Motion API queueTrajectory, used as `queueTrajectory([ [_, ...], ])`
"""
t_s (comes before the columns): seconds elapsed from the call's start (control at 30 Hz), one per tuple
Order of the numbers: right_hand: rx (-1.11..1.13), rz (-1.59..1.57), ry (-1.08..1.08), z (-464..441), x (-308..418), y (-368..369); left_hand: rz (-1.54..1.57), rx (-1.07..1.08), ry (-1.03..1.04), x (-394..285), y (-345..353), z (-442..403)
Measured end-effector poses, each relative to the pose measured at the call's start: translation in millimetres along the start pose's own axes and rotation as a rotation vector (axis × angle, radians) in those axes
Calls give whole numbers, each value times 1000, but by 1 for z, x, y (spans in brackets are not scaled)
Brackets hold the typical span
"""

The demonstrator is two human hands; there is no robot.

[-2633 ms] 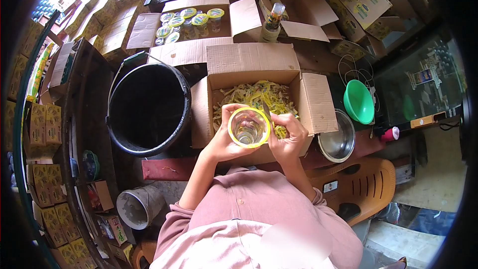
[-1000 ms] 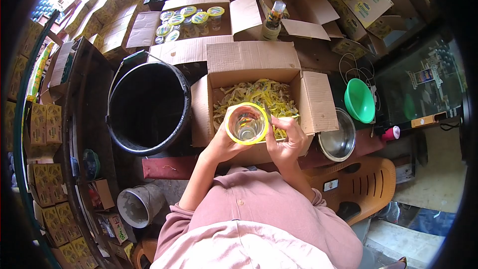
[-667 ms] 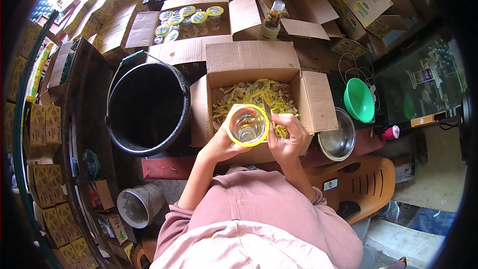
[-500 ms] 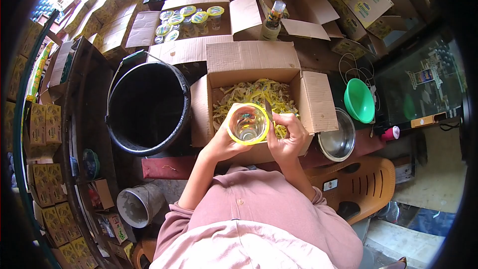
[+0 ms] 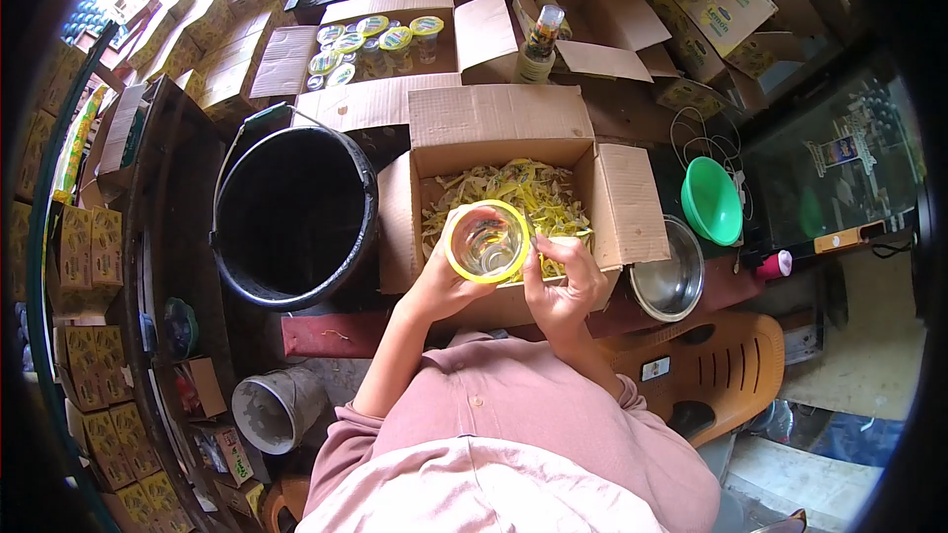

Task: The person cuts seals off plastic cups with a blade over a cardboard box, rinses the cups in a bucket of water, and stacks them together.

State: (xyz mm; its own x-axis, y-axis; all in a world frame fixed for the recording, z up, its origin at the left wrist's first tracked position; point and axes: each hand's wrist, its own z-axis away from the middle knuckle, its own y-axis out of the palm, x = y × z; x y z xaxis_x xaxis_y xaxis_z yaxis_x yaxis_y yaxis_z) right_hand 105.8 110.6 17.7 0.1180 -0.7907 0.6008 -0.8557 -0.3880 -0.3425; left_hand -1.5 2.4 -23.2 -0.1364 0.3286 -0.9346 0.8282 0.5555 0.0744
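Observation:
My left hand (image 5: 439, 286) is wrapped round a clear plastic cup (image 5: 491, 245) with a yellow rim, its mouth tipped up toward me. Close against the cup's right side, my right hand (image 5: 566, 284) is closed in a pinch near the rim. Only a dark sliver of the small knife (image 5: 534, 230) shows at those fingertips; the rest is hidden or turned edge-on. Both hands are above the near side of an open cardboard box (image 5: 502, 111), which holds a heap of yellow, printed plastic strips (image 5: 533, 188).
A black bucket (image 5: 229, 227) stands left of the box. To the right are a steel bowl (image 5: 681, 286) and a green basin (image 5: 713, 199). Behind, another carton (image 5: 390, 89) holds several yellow-lidded cups (image 5: 395, 38), with a bottle (image 5: 538, 44) beside it.
The cup has shifted slightly left and up in my left hand. My right fingers have moved lower along its rim, and the knife blade, plain before, is now mostly out of sight.

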Motion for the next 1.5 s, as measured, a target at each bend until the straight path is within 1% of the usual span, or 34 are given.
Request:
queueTrajectory([
  [0.13,0,38,-5,-1,2,-1,-3,13,0,-2,1,0],
  [0.2,2,77,-8,-3,1,-1,-53,37,-1,-7,3,0],
  [0.33,68,-16,4,-9,-5,-5,-65,92,-20,-12,-1,0],
  [0.4,90,-64,24,-10,-6,-6,30,81,-41,-11,0,1],
  [0.43,67,-62,56,-10,-6,-5,75,74,-51,-10,0,1],
  [0.5,19,-57,120,-6,-3,-5,70,69,-47,-9,1,1],
  [0.6,8,-75,141,0,-2,-7,100,50,-47,-9,2,1],
  [0.8,5,-52,87,7,4,-8,95,35,-45,-7,1,2],
  [1.13,-16,-48,119,7,5,-5,38,61,-43,-6,4,4],
  [1.33,-14,-52,124,9,7,-5,76,42,-57,-5,2,3],
  [1.5,-27,-35,122,7,4,-3,23,112,-51,-13,3,1],
])
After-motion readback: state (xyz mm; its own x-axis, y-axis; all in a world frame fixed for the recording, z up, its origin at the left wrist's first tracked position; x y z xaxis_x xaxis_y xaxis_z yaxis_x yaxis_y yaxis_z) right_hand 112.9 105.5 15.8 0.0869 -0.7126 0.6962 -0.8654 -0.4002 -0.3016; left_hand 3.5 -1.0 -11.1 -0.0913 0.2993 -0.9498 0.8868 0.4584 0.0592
